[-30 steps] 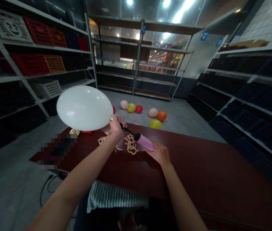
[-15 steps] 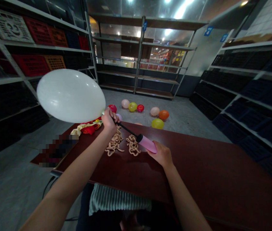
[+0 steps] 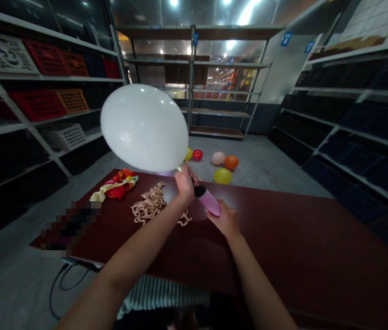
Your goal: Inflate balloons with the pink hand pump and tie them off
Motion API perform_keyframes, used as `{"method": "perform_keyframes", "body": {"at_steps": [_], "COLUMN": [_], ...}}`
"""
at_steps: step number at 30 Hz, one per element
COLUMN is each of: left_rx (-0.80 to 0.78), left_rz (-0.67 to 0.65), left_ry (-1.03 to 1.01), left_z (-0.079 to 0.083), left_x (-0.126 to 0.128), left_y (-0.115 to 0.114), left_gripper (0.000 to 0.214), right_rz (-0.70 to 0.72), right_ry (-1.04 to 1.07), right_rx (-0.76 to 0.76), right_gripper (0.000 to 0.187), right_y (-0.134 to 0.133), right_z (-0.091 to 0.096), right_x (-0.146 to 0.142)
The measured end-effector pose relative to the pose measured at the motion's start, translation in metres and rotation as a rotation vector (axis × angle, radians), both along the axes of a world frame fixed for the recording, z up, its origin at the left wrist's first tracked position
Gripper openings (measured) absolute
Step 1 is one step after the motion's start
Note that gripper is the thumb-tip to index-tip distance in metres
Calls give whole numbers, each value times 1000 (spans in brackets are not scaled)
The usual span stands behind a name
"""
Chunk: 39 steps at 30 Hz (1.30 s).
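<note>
A big white balloon (image 3: 144,128), blown up, leans up and left from my left hand (image 3: 185,180). That hand is closed around the balloon's neck, where it meets the front end of a balloon pump. My right hand (image 3: 226,219) grips the pump's pink barrel (image 3: 210,202), whose black end cap sits close against my left hand. The pump's rod is hidden between cap and hand. Under my left forearm lie beige, worm-like curled pieces (image 3: 150,201) in a heap, with a few more (image 3: 184,218) partly covered by the wrist.
The dark red table (image 3: 283,238) carries red and yellow uninflated balloons (image 3: 120,184) at its left. Inflated balloons lie on the floor beyond, among them a yellow one (image 3: 223,176) and an orange one (image 3: 231,162). Shelves with crates (image 3: 46,57) line the sides.
The pump has shortened: its black rod showed before and now the barrel's cap is against my left hand. My left hand and the white balloon appear further right as the view shifted.
</note>
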<state>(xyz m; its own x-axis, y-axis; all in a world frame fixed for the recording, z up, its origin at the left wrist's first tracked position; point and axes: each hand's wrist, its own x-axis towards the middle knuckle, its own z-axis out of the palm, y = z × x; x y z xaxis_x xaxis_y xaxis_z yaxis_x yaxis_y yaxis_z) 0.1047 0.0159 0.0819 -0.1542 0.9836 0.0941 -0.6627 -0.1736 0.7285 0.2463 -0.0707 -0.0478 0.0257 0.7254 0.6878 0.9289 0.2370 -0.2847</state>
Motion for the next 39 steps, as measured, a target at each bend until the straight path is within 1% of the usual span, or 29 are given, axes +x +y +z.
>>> {"method": "perform_keyframes", "body": {"at_steps": [2,5,8,12,16,19,22,27,31,35,39], "left_rx": [11,-1,-53,-129,-142,-116,-101,-155,-169,-184,-202], "left_rz": [-23,-34,-49,-47,-55,-39,8,145,184,226,258], "left_ry": [4,-3,-32,-83,-112,-140,-181,-246,-255,-252,-235], "left_z": [-7,-14,-16,-18,-20,-20,-17,-10,-3,5,16], "left_x": [11,13,5,-10,-23,-32,-43,-66,-82,-96,-111], "left_y": [-3,0,4,4,0,-3,-5,-6,-4,1,13], "left_gripper": [53,50,46,43,48,51,51,47,47,49,48], "right_rz": [-15,-41,-48,-3,30,41,42,82,81,99,93], "right_ry": [11,6,-12,-62,-100,-127,-152,-182,-207,-220,-226], "right_rx": [-12,-22,-14,-5,-9,-11,-3,2,11,14,7], "right_gripper": [37,40,41,41,41,44,45,46,45,46,46], "right_y": [-1,-2,0,1,0,-1,-2,-3,-3,-4,-5], "right_z": [1,2,2,2,2,2,2,3,2,4,7], "right_x": [1,1,1,-1,-2,-2,-2,-2,-2,-2,-4]}}
